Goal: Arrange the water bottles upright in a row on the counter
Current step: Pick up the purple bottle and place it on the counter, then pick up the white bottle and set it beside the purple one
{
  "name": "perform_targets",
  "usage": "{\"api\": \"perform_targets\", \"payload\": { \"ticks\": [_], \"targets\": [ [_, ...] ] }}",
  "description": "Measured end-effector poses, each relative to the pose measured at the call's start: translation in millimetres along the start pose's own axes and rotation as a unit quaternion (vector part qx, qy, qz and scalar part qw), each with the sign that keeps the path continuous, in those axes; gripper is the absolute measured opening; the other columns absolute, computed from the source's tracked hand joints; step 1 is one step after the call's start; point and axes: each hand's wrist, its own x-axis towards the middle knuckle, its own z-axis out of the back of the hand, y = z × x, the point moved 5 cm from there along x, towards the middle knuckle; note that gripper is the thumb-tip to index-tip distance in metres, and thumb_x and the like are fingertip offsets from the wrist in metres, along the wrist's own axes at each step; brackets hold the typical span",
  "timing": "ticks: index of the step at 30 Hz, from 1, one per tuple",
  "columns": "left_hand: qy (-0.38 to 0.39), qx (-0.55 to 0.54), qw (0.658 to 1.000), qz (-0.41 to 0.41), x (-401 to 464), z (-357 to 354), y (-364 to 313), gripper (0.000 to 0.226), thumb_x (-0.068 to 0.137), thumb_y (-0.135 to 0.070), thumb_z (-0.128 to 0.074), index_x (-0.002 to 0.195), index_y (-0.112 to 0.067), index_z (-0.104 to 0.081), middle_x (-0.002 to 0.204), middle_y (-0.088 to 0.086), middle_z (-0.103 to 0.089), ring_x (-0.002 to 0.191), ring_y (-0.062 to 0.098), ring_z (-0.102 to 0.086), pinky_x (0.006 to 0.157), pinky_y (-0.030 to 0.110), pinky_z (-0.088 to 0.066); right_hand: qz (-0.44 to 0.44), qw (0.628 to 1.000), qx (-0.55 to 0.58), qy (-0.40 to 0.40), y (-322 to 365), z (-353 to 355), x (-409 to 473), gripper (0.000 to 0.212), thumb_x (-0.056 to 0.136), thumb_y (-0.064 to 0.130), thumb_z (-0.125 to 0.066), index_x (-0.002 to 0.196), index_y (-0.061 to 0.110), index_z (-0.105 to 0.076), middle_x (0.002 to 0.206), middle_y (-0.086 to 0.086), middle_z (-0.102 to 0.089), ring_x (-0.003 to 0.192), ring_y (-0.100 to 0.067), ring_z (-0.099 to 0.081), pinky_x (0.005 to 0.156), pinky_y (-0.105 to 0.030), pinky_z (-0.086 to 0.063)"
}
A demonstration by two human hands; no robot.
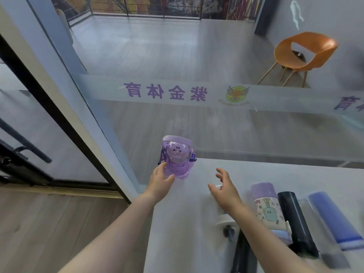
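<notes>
A sports centre lobby: glass partition (177,119) with purple logo lettering (165,91), orange chair (304,54), white counter (275,174).

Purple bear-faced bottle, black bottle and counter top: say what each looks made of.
Purple bear-faced bottle: clear tinted plastic, glossy; light passes through its body and domed lid. Black bottle: opaque, smooth, faintly sheened, likely coated metal or hard plastic; the look leaves that open. Counter: pale grey, matte and even, perhaps laminate or stone composite. The left hand touches the purple one.
</notes>
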Motion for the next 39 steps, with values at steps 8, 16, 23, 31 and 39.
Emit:
{"api": "perform_targets", "payload": {
  "ticks": [8,16,23,31,39],
  "targets": [
    [0.104,0.038,0.994,0.018,-59.4,-69.2,20.9,0.050,0.092,-0.022,-0.054,0.140,-0.023,-0.040,0.144,-0.001,-0.043,0.130,0.015,-0.041,0.104,0.028,-0.033,-0.042,0.995,-0.037,-0.080,-71.2,26.2,-73.7,0.054,0.085,0.012,-0.060,0.135,0.020,-0.040,0.132,-0.002,-0.048,0.115,-0.018,-0.048,0.092,-0.028,-0.040],
    [0.180,0.019,0.983,0.031,-99.9,-142.9,22.1,0.056,0.090,-0.032,-0.058,0.142,-0.027,-0.037,0.145,-0.004,-0.041,0.132,0.016,-0.040,0.103,0.028,-0.036,-0.041,0.994,-0.095,-0.025,-108.4,29.6,-88.5,0.059,0.084,0.024,-0.064,0.137,0.024,-0.039,0.132,0.003,-0.051,0.116,-0.014,-0.048,0.096,-0.031,-0.041],
    [0.172,-0.090,0.978,0.080,-112.3,-179.2,24.7,0.050,0.092,-0.019,-0.058,0.137,-0.024,-0.036,0.139,-0.004,-0.049,0.114,0.010,-0.059,0.096,0.026,-0.047,0.068,0.956,-0.285,-0.035,-109.1,37.3,-81.7,0.031,0.084,0.021,-0.063,0.114,0.016,-0.054,0.099,-0.003,-0.063,0.090,-0.025,-0.057,0.085,-0.039,-0.045],
    [0.115,-0.137,0.979,0.094,-119.5,-189.6,26.8,0.048,0.093,-0.011,-0.054,0.134,-0.027,-0.036,0.126,-0.006,-0.054,0.112,0.010,-0.059,0.075,0.015,-0.051,0.138,0.947,-0.290,-0.016,-122.3,42.4,-75.3,0.017,0.082,0.011,-0.061,0.098,0.018,-0.063,0.092,-0.001,-0.066,0.087,-0.025,-0.058,0.081,-0.034,-0.041],
    [0.039,-0.130,0.990,0.026,-115.3,-178.8,9.4,0.043,0.083,-0.029,-0.056,0.125,-0.032,-0.053,0.118,0.005,-0.060,0.102,0.011,-0.063,0.089,0.032,-0.054,0.102,0.982,-0.152,0.041,-101.0,68.7,-72.6,0.013,0.098,0.027,-0.046,0.100,0.022,-0.058,0.084,0.004,-0.063,0.078,-0.017,-0.057,0.072,-0.035,-0.048]
  ]
}}
